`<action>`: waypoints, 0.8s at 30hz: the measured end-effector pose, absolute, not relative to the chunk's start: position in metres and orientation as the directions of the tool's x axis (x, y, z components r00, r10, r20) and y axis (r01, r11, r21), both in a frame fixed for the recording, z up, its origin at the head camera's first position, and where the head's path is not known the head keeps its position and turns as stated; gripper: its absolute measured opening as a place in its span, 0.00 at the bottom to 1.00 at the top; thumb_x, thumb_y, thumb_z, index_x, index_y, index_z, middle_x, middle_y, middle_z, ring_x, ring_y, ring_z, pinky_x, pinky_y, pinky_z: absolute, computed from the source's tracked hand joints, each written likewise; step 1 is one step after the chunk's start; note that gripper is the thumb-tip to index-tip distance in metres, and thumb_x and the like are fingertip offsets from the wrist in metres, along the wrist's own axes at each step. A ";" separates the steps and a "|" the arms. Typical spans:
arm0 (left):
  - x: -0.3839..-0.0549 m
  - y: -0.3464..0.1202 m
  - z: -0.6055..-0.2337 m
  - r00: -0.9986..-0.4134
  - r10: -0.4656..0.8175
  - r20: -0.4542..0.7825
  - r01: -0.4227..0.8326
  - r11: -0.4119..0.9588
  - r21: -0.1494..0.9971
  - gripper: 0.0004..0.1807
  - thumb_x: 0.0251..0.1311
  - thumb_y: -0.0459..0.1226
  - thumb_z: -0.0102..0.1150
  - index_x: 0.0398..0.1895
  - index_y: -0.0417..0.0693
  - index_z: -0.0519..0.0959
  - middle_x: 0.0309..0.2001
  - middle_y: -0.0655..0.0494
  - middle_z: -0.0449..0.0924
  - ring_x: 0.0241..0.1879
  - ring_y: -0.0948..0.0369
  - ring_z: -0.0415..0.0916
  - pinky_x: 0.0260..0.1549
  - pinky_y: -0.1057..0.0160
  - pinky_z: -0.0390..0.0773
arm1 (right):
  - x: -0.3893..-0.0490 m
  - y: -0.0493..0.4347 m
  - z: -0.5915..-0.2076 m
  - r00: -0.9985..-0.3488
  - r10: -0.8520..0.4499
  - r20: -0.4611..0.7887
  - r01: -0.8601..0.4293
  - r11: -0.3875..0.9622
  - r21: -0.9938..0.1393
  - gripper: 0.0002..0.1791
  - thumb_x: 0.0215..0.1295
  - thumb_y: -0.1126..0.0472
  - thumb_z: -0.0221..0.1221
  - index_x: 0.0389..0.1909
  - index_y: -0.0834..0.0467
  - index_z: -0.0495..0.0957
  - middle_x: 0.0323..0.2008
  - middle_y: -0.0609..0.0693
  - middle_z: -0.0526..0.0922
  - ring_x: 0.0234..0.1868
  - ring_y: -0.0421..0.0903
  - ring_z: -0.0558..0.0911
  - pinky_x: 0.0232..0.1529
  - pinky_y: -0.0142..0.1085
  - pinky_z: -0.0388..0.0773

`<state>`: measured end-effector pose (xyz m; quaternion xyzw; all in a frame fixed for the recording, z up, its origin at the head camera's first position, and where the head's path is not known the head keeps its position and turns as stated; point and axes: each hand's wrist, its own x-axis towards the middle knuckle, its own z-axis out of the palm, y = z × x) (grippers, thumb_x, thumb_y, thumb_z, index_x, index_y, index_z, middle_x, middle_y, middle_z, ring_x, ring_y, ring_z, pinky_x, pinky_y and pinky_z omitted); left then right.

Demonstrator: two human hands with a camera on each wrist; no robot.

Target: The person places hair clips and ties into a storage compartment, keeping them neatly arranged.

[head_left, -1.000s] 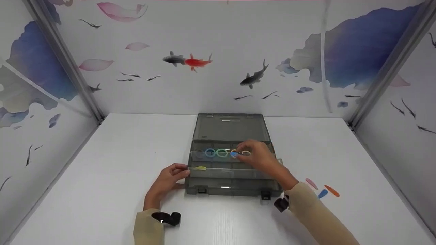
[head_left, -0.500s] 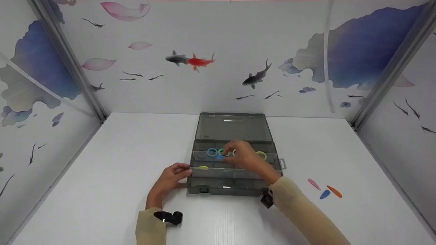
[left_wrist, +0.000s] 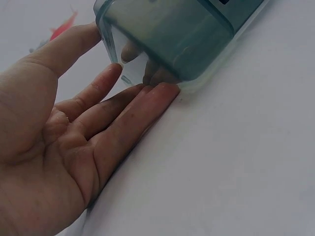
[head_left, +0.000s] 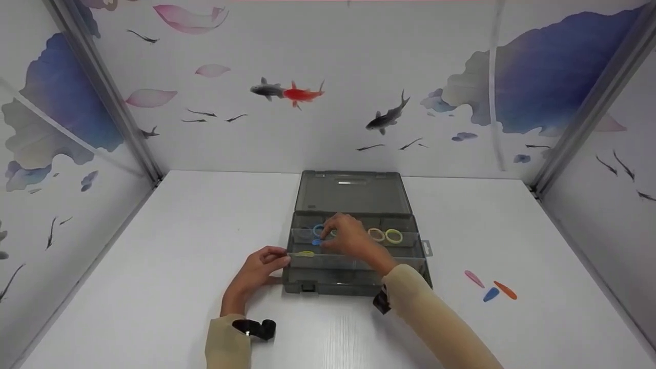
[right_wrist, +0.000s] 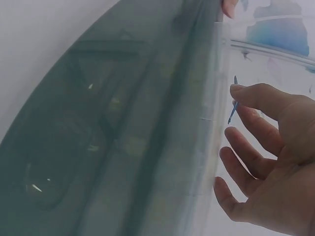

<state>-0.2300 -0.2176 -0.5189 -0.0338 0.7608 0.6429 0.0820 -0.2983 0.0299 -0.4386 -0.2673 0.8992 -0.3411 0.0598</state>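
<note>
A grey translucent compartment box (head_left: 359, 289) stands with its lid folded back. My right hand (head_left: 351, 238) is over its left-middle part and pinches a small blue hair clip (head_left: 316, 242) between thumb and fingers; the right wrist view shows the clip (right_wrist: 230, 117) edge-on. My left hand (head_left: 259, 266) touches the box's left side, and in the left wrist view its fingers lie nearly straight against the corner. A yellow hair clip (head_left: 306, 254) sits on the front divider, near the left fingertips. Along the rear divider are a yellow ring (head_left: 393, 236), a peach ring (head_left: 376, 234) and others partly hidden by my right hand.
To the right of the box, a pink clip (head_left: 474, 279), another blue clip (head_left: 491, 294) and an orange clip (head_left: 506, 290) lie on the white table (head_left: 328, 338). The box's lid (head_left: 353, 193) reaches back close to the patterned rear wall (head_left: 328, 138).
My right hand has moved left across the box with the blue hair clip, uncovering the peach and yellow rings. My left hand stays at the box's left side.
</note>
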 end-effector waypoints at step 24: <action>-0.229 -0.217 -0.517 -0.984 0.052 -0.170 -0.160 0.161 0.974 0.30 0.63 0.49 0.67 0.62 0.42 0.74 0.60 0.45 0.79 0.58 0.55 0.76 0.51 0.52 0.84 | -0.305 0.019 -0.452 -0.871 -0.491 -0.012 -0.420 0.759 -0.497 0.03 0.59 0.61 0.71 0.32 0.55 0.89 0.36 0.48 0.89 0.45 0.52 0.83 0.64 0.63 0.64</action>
